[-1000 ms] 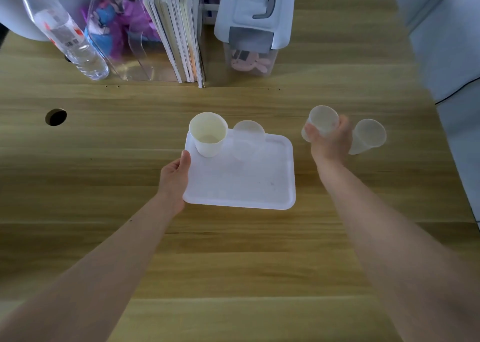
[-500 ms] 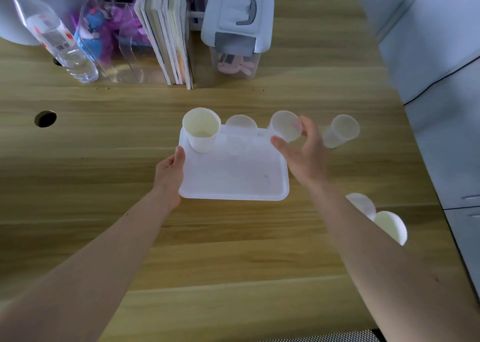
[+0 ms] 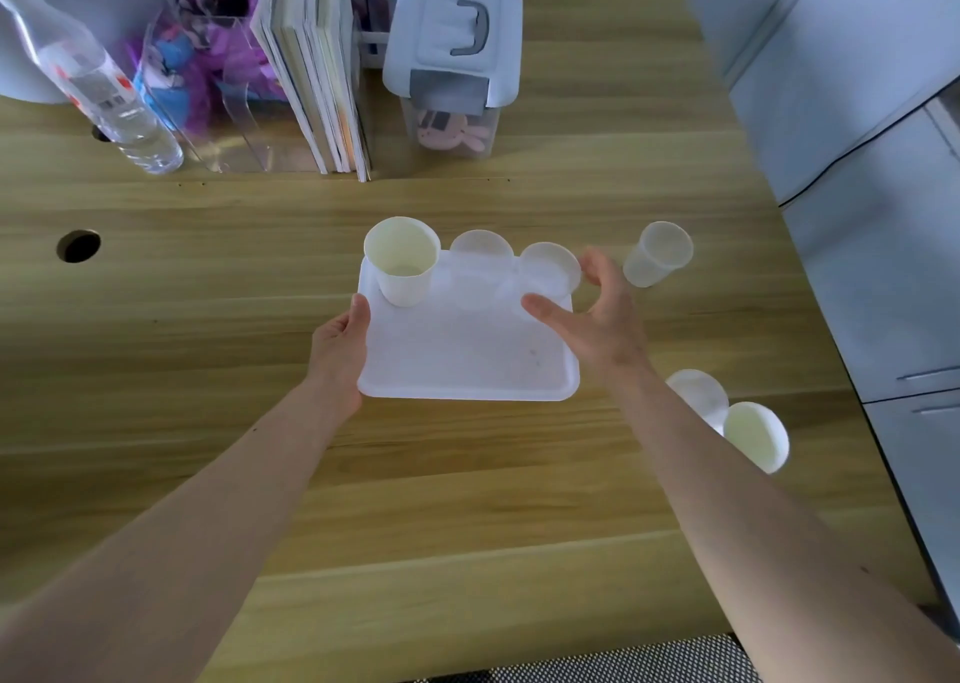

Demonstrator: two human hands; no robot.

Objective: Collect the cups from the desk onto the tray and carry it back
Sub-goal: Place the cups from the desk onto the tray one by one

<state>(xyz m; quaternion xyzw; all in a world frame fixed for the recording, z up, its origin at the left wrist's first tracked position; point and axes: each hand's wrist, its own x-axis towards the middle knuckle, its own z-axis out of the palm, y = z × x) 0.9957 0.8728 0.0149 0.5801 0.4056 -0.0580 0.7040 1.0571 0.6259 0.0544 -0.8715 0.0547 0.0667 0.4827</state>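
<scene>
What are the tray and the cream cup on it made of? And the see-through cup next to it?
The tray looks like smooth white plastic, with a moulded raised rim. The cream cup is solid in colour and matt, probably paper, though plastic is possible. The see-through cup looks like thin frosted plastic, since the tray shows through it.

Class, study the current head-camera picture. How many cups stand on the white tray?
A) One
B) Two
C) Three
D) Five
C. The tray carries a white paper cup and two clear plastic cups along its far edge; three other cups are still on the wooden desk.
</scene>
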